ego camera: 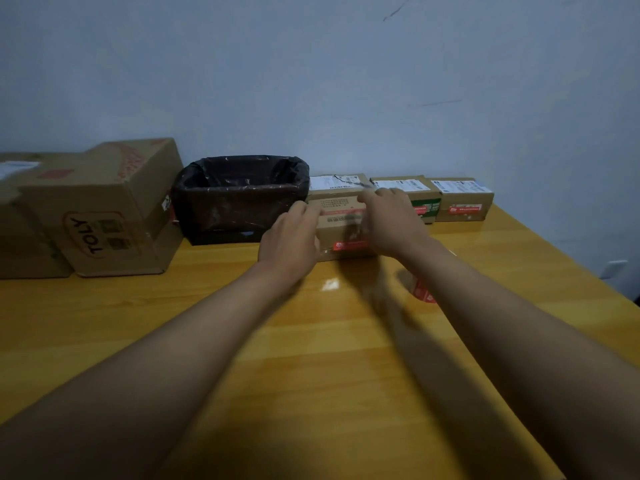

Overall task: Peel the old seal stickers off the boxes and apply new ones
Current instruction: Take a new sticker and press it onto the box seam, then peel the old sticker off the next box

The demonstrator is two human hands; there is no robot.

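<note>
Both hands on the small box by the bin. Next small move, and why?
Probably draw the box toward the near table edge. Left hand and right hand hold its sides, it sits far back against the row, and the tape roll lies nearer the person.

Glossy wooden table [311, 375], cardboard boxes [346, 230], black-lined bin [242, 199], tape roll [420, 289]

Two hands on a small box at the back of the table

The left hand [292, 233] and right hand [388, 220] clasp the sides of a cardboard box [341, 220] near the wooden table's [311, 358] far edge, between a black-lined bin [242, 195] and two more small boxes [433, 199].
</note>
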